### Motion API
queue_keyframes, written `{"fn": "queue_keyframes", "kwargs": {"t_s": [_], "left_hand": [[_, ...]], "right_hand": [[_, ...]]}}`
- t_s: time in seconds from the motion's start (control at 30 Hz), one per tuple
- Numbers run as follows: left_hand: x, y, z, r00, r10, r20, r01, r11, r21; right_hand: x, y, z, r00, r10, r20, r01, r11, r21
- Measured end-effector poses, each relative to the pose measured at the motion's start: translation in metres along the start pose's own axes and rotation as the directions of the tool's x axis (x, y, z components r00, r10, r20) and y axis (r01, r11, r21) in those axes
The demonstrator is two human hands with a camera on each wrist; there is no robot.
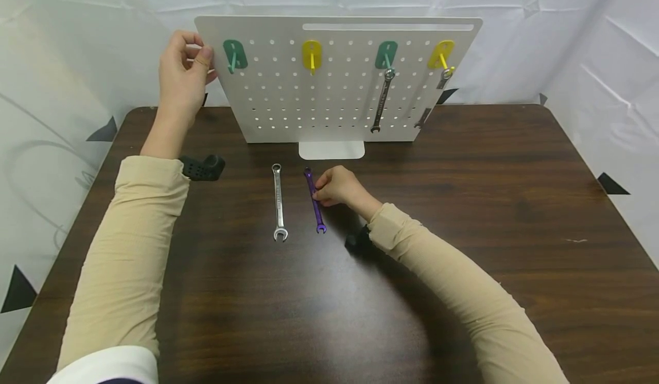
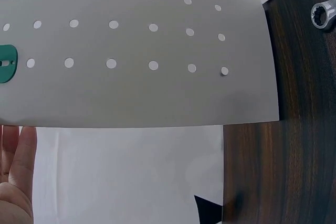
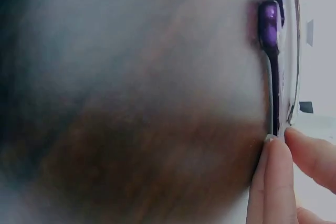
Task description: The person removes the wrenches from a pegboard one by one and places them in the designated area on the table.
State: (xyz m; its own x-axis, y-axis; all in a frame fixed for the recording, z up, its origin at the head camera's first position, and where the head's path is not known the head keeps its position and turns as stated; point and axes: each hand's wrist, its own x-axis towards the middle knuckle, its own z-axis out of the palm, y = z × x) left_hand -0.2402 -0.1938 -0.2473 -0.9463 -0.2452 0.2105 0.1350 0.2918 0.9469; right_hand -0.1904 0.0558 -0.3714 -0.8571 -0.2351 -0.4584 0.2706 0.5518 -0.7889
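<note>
A purple combination wrench point(image 1: 318, 215) lies on the dark wooden table, its open end toward the person. My right hand point(image 1: 342, 188) pinches its shaft between thumb and fingers; the right wrist view shows the fingertips meeting at the purple shaft. To its left lies a silver combination wrench point(image 1: 279, 201), untouched. At the upper left, my left hand point(image 1: 182, 78) holds the left edge of a grey pegboard point(image 1: 268, 98) near its top corner. Seen from the left wrist, fingers point(image 2: 23, 156) reach up to that edge, their tips partly hidden by the board.
The pegboard stands on a white foot point(image 1: 332, 150). A green hook point(image 1: 234, 56) and a yellow hook point(image 1: 312, 56) on its left half hold nothing. One silver wrench point(image 1: 382, 102) hangs from another green hook, another wrench point(image 1: 444, 79) from the far-right yellow hook. White sheeting surrounds the table.
</note>
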Motion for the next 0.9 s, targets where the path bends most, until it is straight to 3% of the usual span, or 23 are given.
{"fn": "queue_keyframes", "kwargs": {"t_s": [0.27, 0.57, 0.9], "left_hand": [[-0.002, 0.001, 0.000, 1.000, 0.012, 0.002, -0.012, 1.000, 0.006], [-0.002, 0.000, 0.000, 1.000, 0.013, -0.002, -0.013, 1.000, 0.008], [0.000, -0.001, 0.000, 1.000, 0.011, -0.004, -0.011, 1.000, 0.012]], "right_hand": [[-0.003, -0.007, -0.011, 0.995, -0.097, -0.015, 0.097, 0.994, 0.051], [-0.021, -0.030, -0.045, 0.964, -0.258, -0.067, 0.266, 0.953, 0.145], [-0.046, -0.043, -0.087, 0.932, -0.291, -0.218, 0.332, 0.925, 0.184]]}}
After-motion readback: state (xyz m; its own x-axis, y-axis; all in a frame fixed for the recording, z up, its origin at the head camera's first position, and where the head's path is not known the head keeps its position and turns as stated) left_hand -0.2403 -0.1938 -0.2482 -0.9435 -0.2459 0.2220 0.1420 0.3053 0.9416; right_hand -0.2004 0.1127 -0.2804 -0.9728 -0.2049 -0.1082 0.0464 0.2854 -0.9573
